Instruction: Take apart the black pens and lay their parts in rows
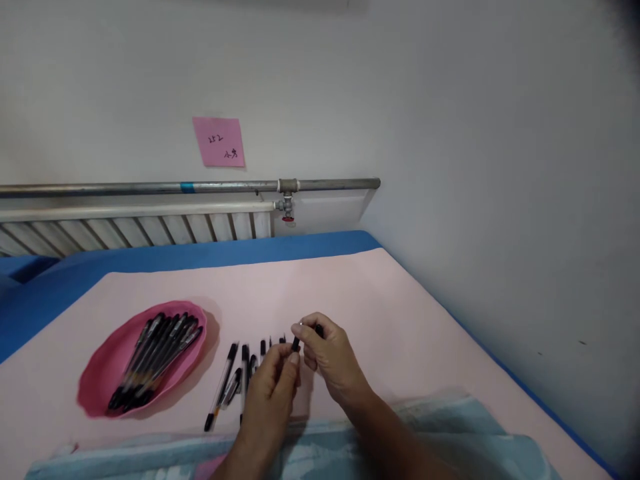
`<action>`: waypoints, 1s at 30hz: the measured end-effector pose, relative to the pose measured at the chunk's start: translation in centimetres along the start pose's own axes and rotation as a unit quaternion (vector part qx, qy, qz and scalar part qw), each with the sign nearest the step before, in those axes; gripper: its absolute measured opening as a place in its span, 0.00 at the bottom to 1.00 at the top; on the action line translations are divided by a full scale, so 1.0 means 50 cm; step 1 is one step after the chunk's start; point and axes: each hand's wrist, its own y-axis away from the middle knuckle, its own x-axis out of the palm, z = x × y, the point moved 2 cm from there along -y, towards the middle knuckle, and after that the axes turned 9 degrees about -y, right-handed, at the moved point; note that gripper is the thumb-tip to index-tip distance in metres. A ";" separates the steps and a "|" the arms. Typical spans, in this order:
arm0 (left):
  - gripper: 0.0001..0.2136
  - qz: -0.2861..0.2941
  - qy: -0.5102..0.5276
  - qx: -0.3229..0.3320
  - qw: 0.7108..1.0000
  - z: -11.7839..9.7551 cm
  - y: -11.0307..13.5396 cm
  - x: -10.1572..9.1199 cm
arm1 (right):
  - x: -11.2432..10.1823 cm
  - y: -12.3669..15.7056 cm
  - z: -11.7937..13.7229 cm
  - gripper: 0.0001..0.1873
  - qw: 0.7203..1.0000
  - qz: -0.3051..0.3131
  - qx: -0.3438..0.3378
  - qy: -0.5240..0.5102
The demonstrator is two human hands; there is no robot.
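Observation:
My left hand (270, 390) and my right hand (327, 353) meet over the pink table cover (400, 313), fingers pinched together around a small black pen part (296, 343). It looks like a pen with its cap, but which hand holds which piece is hard to make out. Under and left of my hands lie several loose black pens (235, 380) in a row. A pink oval tray (110, 377) at the left holds several more black pens (157, 357).
A light blue towel (450, 433) lies along the near edge. Blue cloth (200, 257) shows beyond the pink cover. A radiator (135, 230), a metal pipe (200, 187) with a red valve (288, 217), and a pink sticky note (219, 141) are on the wall behind. A white wall stands close on the right.

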 end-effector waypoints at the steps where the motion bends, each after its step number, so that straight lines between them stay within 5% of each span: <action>1: 0.17 0.005 -0.003 0.002 1.000 -0.001 0.000 -0.001 | -0.002 -0.002 -0.002 0.13 1.000 -0.005 -0.002 -0.003; 6: 0.16 0.032 0.022 0.001 0.999 -0.001 -0.004 0.000 | -0.004 -0.003 -0.005 0.10 1.000 0.004 0.006 -0.015; 11: 0.18 0.094 0.075 -0.069 0.990 0.005 -0.007 0.006 | 0.007 0.004 0.005 0.11 0.995 0.021 0.051 -0.088; 17: 0.16 0.052 0.035 0.003 0.998 -0.005 -0.001 0.004 | 0.008 0.006 0.006 0.14 0.997 -0.007 0.036 -0.072; 30: 0.16 0.035 0.008 0.008 0.999 -0.015 0.001 -0.003 | 0.011 0.009 0.007 0.12 0.996 0.026 0.049 -0.065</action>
